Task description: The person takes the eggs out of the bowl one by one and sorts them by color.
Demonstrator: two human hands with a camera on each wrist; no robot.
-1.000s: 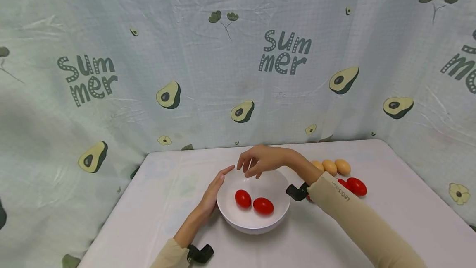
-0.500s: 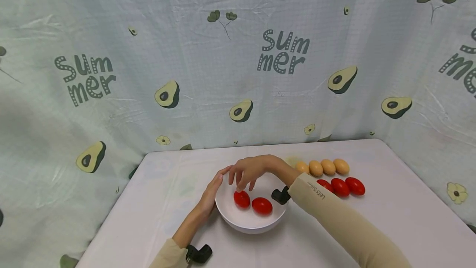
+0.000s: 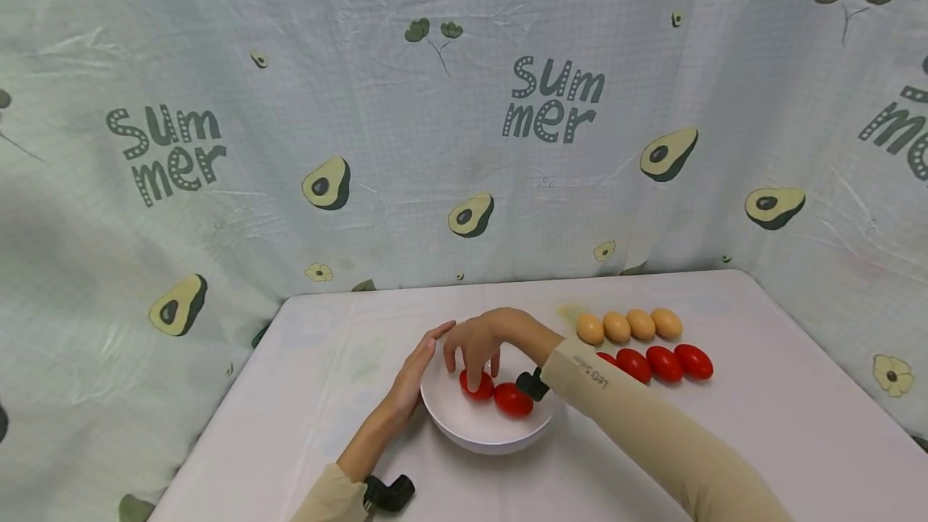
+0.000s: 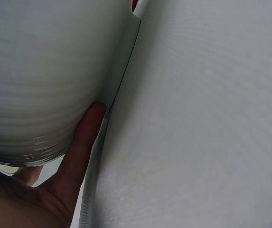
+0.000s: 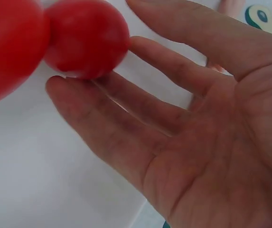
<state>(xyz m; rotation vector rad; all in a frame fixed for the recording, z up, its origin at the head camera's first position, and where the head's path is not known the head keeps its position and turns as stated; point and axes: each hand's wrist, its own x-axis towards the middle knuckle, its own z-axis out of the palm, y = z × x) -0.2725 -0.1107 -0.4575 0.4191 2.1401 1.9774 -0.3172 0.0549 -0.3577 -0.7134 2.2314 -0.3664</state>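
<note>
A white bowl (image 3: 486, 440) stands on the table with two glossy red eggs inside, a left one (image 3: 476, 386) and a right one (image 3: 513, 400). My right hand (image 3: 478, 341) reaches down into the bowl over the left egg. In the right wrist view, fairly straight fingers (image 5: 74, 102) touch that red egg (image 5: 88, 40), while the thumb lies slightly apart from it. The other red egg (image 5: 10, 50) sits against it. Along the bowl's left outer side rests my left hand (image 3: 416, 369); in the left wrist view one straight finger (image 4: 86, 133) lies against the bowl wall (image 4: 45, 71).
Right of the bowl, a row of several red eggs (image 3: 664, 365) lies on the white table (image 3: 652, 441); my right sleeve covers part of it. Behind runs a row of several yellow-orange eggs (image 3: 641, 325). A printed curtain (image 3: 391, 143) hangs behind the table.
My right hand has moved left and down to the left red egg in the bowl, which has shifted slightly. The withdrawing sleeve uncovers more of both egg rows. My left hand stays put.
</note>
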